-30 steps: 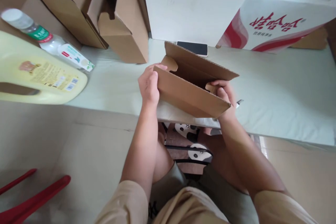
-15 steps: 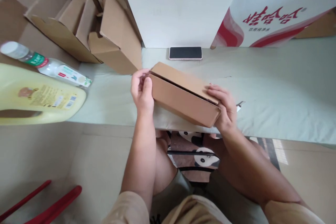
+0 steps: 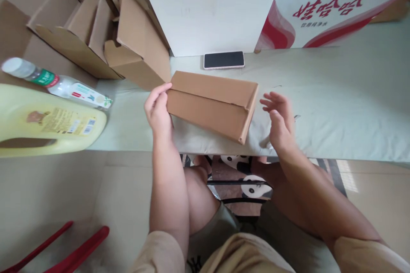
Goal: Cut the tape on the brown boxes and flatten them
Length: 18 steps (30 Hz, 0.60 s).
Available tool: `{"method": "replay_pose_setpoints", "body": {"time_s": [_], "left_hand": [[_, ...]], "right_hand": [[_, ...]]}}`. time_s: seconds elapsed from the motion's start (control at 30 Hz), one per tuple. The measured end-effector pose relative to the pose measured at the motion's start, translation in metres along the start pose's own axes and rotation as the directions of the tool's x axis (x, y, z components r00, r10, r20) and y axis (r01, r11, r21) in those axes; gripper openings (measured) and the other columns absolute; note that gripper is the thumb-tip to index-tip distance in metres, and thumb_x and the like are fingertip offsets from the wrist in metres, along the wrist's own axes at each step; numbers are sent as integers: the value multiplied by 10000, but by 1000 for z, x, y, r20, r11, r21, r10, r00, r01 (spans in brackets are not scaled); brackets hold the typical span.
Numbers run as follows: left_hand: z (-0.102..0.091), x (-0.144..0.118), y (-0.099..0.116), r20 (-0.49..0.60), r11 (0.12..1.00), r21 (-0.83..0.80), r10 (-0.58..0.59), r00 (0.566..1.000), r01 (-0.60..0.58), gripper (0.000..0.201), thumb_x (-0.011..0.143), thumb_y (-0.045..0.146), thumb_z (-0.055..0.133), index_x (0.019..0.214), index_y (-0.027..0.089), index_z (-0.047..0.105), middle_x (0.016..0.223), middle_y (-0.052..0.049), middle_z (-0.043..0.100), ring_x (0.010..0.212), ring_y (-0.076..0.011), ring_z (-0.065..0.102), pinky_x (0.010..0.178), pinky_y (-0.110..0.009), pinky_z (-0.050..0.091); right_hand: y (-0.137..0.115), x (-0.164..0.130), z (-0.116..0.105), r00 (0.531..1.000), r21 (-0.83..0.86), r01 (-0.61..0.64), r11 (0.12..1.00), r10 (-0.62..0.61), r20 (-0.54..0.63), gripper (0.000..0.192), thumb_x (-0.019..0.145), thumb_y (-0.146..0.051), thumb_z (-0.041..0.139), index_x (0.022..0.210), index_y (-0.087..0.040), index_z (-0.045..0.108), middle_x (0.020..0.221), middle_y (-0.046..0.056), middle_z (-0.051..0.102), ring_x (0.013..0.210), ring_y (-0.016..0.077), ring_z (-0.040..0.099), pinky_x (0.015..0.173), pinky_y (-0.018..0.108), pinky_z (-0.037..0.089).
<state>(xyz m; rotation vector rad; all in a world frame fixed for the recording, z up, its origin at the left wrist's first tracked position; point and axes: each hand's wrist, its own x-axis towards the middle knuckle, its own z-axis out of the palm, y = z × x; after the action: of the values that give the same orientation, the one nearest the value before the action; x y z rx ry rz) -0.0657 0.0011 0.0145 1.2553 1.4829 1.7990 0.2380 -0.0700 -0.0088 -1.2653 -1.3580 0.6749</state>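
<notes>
A brown cardboard box point(image 3: 208, 104), long and flat, lies in front of me with a seam running along its top. Its two top flaps lie folded down. My left hand point(image 3: 159, 108) grips the box's left end, thumb at the near side and fingers round the far corner. Off the right end, a small gap away, my right hand point(image 3: 279, 119) is open with its fingers apart and nothing in it. A small pale object, partly covered by the right hand, lies on the cloth beside it; I cannot make out what it is.
Behind the box, a phone point(image 3: 224, 60) lies on the green cloth point(image 3: 336, 106) before a white carton point(image 3: 211, 13) and a red-and-white carton point(image 3: 320, 21). Open cardboard boxes point(image 3: 137, 47), a clear bottle point(image 3: 64, 85) and a yellow jug point(image 3: 77, 123) are at left.
The gap between the box's top flaps has closed and the box has turned flatter. My right hand has let go of the right end and moved away; my left hand keeps its hold.
</notes>
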Motion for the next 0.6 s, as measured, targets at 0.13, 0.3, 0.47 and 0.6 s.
{"method": "replay_pose_setpoints", "body": {"time_s": [0.13,0.3,0.47,0.6], "left_hand": [[-8,8,-7,-64,998,-1,-64,996,65,240,841,387,617,936,232,774,943,-29,758,890,-183,693,832,-318,553],[-9,7,-6,-40,990,-53,-132,990,130,175,841,375,655,869,234,755,862,-11,742,840,-175,681,761,-322,536],[14,-17,-12,150,913,27,-406,901,407,181,844,401,693,921,241,726,816,-5,750,774,-188,704,586,-284,505],[33,-28,-17,366,904,-43,-383,848,426,367,947,551,567,958,224,732,914,-51,799,953,-242,765,720,-342,609]], "right_hand": [[0,2,-4,954,-221,-48,974,110,280,350,989,-512,527,1066,-224,710,1041,97,768,1023,300,711,954,515,561],[-1,-9,1,907,-64,36,997,-6,421,435,1044,-539,437,1151,-236,730,1110,100,781,1053,308,730,943,493,599],[0,-15,6,960,97,139,986,-158,230,551,1057,-579,370,1513,-319,538,1570,87,594,1472,321,548,1209,564,473],[2,-10,8,955,93,180,979,-196,221,665,1027,-573,476,1645,-376,329,1747,44,359,1596,315,386,1284,589,377]]}}
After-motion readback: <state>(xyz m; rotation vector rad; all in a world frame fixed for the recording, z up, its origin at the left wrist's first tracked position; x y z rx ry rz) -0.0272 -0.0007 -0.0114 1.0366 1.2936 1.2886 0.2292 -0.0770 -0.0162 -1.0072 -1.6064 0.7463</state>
